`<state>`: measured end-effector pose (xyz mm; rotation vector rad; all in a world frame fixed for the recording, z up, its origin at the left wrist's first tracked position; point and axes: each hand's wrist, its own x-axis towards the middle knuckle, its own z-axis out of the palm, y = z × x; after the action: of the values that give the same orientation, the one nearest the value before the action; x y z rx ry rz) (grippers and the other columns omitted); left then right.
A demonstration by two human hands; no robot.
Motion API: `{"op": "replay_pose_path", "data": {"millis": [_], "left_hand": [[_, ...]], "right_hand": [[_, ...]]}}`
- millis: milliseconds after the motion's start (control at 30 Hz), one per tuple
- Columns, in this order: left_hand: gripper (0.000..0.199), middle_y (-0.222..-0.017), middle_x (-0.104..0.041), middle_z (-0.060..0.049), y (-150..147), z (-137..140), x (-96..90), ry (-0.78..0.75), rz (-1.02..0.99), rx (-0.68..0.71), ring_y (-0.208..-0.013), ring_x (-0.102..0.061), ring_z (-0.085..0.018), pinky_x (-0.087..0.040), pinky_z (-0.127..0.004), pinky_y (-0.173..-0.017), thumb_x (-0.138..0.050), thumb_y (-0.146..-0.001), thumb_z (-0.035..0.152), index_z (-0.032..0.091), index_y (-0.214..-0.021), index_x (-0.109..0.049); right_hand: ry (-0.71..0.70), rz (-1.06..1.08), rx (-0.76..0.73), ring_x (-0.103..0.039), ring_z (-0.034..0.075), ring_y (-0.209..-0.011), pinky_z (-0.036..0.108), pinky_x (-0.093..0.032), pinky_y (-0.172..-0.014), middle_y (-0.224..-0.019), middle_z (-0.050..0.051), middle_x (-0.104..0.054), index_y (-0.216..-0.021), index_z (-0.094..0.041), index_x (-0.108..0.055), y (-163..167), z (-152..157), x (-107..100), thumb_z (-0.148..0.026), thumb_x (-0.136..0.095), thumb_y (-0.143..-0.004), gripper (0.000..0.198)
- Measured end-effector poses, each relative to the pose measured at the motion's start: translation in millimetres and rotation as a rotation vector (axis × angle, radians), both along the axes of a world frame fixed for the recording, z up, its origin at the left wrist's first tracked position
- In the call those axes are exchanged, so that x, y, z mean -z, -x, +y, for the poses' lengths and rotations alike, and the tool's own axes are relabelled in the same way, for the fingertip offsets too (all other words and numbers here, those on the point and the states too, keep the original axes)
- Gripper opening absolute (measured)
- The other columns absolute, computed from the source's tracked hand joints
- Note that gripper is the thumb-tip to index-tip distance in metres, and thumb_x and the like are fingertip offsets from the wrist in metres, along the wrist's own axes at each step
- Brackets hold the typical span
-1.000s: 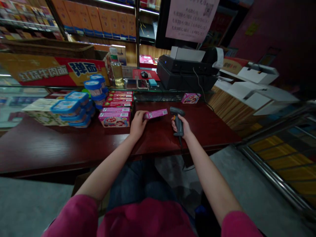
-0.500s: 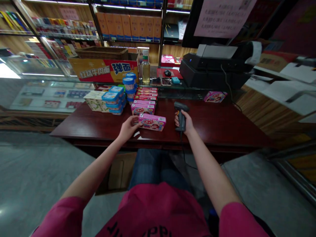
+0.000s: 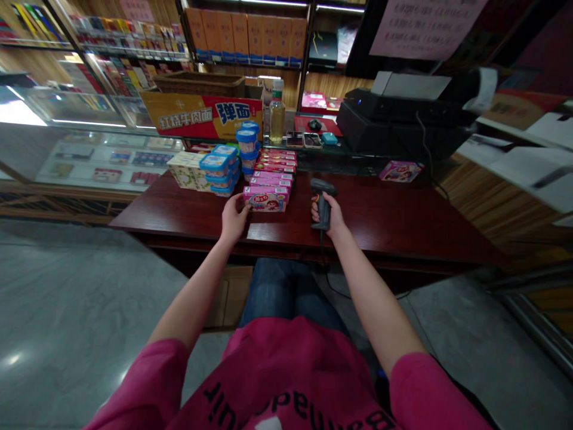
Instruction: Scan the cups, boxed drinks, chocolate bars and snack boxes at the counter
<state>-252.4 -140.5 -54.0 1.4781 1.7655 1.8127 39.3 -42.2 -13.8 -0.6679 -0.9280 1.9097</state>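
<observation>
My left hand (image 3: 234, 218) is closed on the left end of a pink snack box (image 3: 265, 200), thumb in front. That box stands upright at the front of a row of pink and red boxes (image 3: 276, 166) on the dark wooden desk (image 3: 380, 221). In my right hand (image 3: 332, 214) is a dark grey barcode scanner (image 3: 323, 203), held by its handle with its head up and its cable hanging over the desk edge. Left of the row are stacked blue-lidded tubs (image 3: 219, 170) and pale green-patterned cartons (image 3: 187, 170).
Another pink box (image 3: 401, 171) lies at the back right, near a black printer-like machine (image 3: 398, 128). On the glass ledge stand a bottle (image 3: 277, 116), two phones (image 3: 312, 141) and a noodle carton (image 3: 192, 116). A cardboard box (image 3: 230, 298) sits under the desk.
The pink box in my left hand has moved back and left, up against the row's front. My right hand still holds the scanner, slightly shifted. The view has moved a little.
</observation>
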Motion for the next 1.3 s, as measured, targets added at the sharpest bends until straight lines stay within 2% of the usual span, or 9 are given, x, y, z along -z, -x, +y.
{"op": "replay_pose_path", "data": {"millis": [267,500,633,700,767,867,967,1167,1300], "left_hand": [[0.047,-0.121,-0.07,-0.014,-3.7,6.5,-1.2,0.103,0.166,-0.118,-0.117,-0.066,-0.031,-0.052,-0.049,-0.106,-0.079,-0.081,0.023,0.016,-0.125,-0.063],[0.049,-0.119,-0.069,-0.013,-8.1,13.9,-2.5,0.169,0.166,-0.149,-0.118,-0.066,-0.031,-0.052,-0.052,-0.107,-0.079,-0.08,0.023,0.017,-0.125,-0.06],[0.072,-0.135,-0.059,-0.018,-15.6,2.7,-8.0,0.08,0.215,-0.182,-0.129,-0.059,-0.032,-0.046,-0.053,-0.115,-0.081,-0.077,0.023,0.015,-0.14,-0.049],[0.081,-0.145,-0.05,-0.021,-24.3,-7.3,-14.8,0.001,0.325,-0.228,-0.141,-0.048,-0.035,-0.039,-0.055,-0.122,-0.082,-0.078,0.025,0.015,-0.147,-0.043],[0.08,-0.152,-0.043,-0.022,-38.5,-15.6,-23.6,-0.061,0.452,-0.246,-0.148,-0.039,-0.036,-0.032,-0.056,-0.126,-0.079,-0.082,0.026,0.016,-0.151,-0.04],[0.07,-0.153,-0.042,-0.019,-72.4,-15.0,-35.9,-0.1,0.596,-0.131,-0.147,-0.038,-0.035,-0.033,-0.057,-0.125,-0.072,-0.088,0.026,0.021,-0.151,-0.041],[0.065,-0.149,-0.046,-0.017,-120.2,7.2,-43.4,-0.099,0.674,0.109,-0.142,-0.044,-0.032,-0.039,-0.053,-0.122,-0.067,-0.091,0.022,0.023,-0.151,-0.041],[0.062,-0.15,-0.046,-0.016,-235.0,89.6,-43.4,-0.125,0.678,0.398,-0.143,-0.046,-0.03,-0.042,-0.05,-0.122,-0.061,-0.093,0.017,0.022,-0.151,-0.039],[0.066,-0.148,-0.044,-0.017,-307.9,156.6,-22.5,-0.071,0.529,0.581,-0.142,-0.048,-0.032,-0.042,-0.053,-0.122,-0.063,-0.088,0.013,0.022,-0.149,-0.04]], "right_hand": [[0.034,0.012,0.015,-0.043,0.008,-0.041,0.018,-0.031,-0.035,-0.057,-0.003,-0.055,-0.087,-0.017,-0.062,1.3,6.6,3.8,-0.045,-0.053,-0.1,0.032],[0.031,0.02,-0.009,-0.042,0.008,-0.04,0.018,-0.03,-0.035,-0.055,-0.004,-0.054,-0.088,-0.017,-0.062,-0.7,10.4,5.7,-0.047,-0.055,-0.098,0.032],[0.026,0.01,-0.016,-0.043,0.009,-0.04,0.019,-0.03,-0.035,-0.056,-0.004,-0.054,-0.089,-0.018,-0.062,-10.5,14.9,7.5,-0.048,-0.06,-0.096,0.031],[0.028,-0.004,0.003,-0.044,0.009,-0.04,0.02,-0.03,-0.035,-0.056,-0.004,-0.055,-0.089,-0.018,-0.062,-20.5,19.8,7.8,-0.048,-0.061,-0.095,0.031],[0.032,-0.012,0.038,-0.045,0.01,-0.041,0.02,-0.032,-0.035,-0.057,-0.003,-0.056,-0.089,-0.018,-0.063,-34.8,27.2,7.9,-0.047,-0.061,-0.095,0.03],[0.04,-0.003,0.13,-0.046,0.01,-0.042,0.02,-0.034,-0.036,-0.057,-0.002,-0.058,-0.089,-0.018,-0.063,-63.5,42.0,7.8,-0.047,-0.059,-0.096,0.03],[0.05,0.014,0.258,-0.047,0.01,-0.043,0.019,-0.036,-0.038,-0.057,-0.002,-0.057,-0.088,-0.018,-0.062,-99.7,58.4,7.7,-0.047,-0.056,-0.098,0.031],[0.028,0.016,0.489,-0.049,0.009,-0.042,0.018,-0.039,-0.038,-0.057,-0.003,-0.058,-0.088,-0.018,-0.062,-183.5,86.3,8.7,-0.049,-0.061,-0.095,0.031],[-0.003,-0.002,0.635,-0.049,0.009,-0.041,0.019,-0.041,-0.037,-0.057,-0.004,-0.059,-0.087,-0.019,-0.06,-231.3,108.2,10.1,-0.052,-0.067,-0.091,0.034]]}}
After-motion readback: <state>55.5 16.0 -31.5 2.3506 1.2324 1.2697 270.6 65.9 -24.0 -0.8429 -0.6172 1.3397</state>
